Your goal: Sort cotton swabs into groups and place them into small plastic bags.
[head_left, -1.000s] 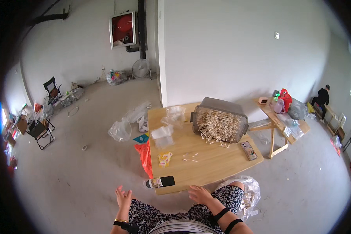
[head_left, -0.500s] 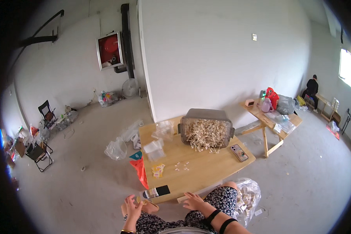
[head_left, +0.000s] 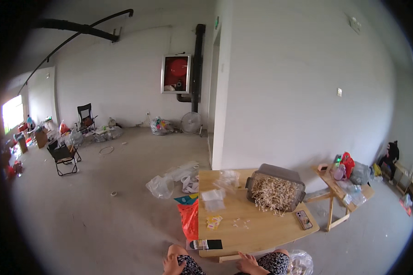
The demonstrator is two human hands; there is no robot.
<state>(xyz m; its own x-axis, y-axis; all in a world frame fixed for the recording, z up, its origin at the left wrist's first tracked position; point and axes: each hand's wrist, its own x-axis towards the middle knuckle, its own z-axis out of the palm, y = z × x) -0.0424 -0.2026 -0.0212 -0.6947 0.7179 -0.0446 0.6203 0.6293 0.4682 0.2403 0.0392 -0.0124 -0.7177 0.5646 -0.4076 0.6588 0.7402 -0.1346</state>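
My left hand (head_left: pixel 173 266) rests on my knee at the lower edge, fingers apart and holding nothing that I can see. My right hand (head_left: pixel 248 264) lies by the near edge of the wooden table (head_left: pixel 261 229), fingers stretched out and nothing visible in them. Between the two, at the table's near left corner, lies a flat packet with a black end (head_left: pixel 211 244). Farther back are yellow packets (head_left: pixel 213 222) and a few loose cotton swabs (head_left: pixel 241 223). A grey plastic bin (head_left: pixel 280 172), tipped toward me, is full of cotton swabs (head_left: pixel 273 195).
A phone (head_left: pixel 304 220) and clear plastic bags (head_left: pixel 213 198) lie on the table. A red bag (head_left: pixel 188 220) hangs at its left side. A clear bag of small pieces (head_left: pixel 300 262) stands by my right knee. A second table (head_left: pixel 342 183) holds bags; a person (head_left: pixel 390 158) is far right.
The view has swung left and up, so the table sits lower and farther right. My left hand has come down from beside the packet onto my knee. My right hand stays by the table edge.
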